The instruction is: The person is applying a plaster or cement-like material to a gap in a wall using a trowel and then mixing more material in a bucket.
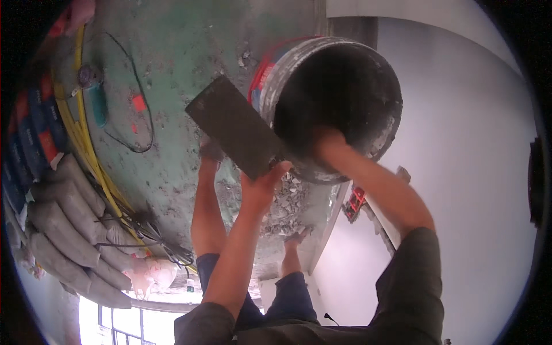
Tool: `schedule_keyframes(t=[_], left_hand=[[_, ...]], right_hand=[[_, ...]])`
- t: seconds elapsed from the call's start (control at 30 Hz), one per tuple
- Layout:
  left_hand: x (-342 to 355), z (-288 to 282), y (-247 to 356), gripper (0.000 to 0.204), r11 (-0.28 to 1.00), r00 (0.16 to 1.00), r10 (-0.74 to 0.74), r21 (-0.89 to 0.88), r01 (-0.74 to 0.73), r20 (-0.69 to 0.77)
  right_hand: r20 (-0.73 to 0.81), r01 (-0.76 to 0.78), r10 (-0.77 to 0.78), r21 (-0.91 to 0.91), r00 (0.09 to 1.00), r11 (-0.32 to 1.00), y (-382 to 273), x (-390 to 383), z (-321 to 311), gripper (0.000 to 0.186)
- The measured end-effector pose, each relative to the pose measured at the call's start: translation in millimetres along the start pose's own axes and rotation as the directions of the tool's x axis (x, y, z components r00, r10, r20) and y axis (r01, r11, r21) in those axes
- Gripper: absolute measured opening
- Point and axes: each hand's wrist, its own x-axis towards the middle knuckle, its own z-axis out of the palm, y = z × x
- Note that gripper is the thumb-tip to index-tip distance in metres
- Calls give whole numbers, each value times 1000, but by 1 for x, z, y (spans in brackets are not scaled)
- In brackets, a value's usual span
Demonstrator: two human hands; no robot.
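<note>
My left hand [270, 175] grips the near end of a flat rectangular dark grey board [234, 126]. Its broad face is turned up and it lies slanted, far end to the left; any handle beneath is hidden. Right of the board is a large round bucket [286, 72] with a crusted grey rim, its mouth facing me. My right hand [329, 142] reaches over the near rim into the bucket. Dark shadow and blur hide its fingers and whatever they touch. The board's right edge overlaps the bucket's rim in my view.
Grey rubble [287, 210] lies on the green floor [172, 52] by my feet. Yellow hoses [86, 152], a thin dark cable and filled grey bags [69, 224] are on the left. A white wall [460, 144] rises at right, near a red tool [355, 201].
</note>
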Motion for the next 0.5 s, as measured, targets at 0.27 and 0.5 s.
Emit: schedule_keyframes(t=[0.27, 0.5], left_hand=[[-2, 18, 1, 20, 997, 996, -6, -72, 13, 88], [0, 10, 1, 19, 999, 998, -25, -27, 27, 66]], right_hand=[[-237, -367, 324, -169, 916, 915, 145, 47, -1, 43], [295, -12, -3, 50, 955, 999, 41, 46, 5, 62]])
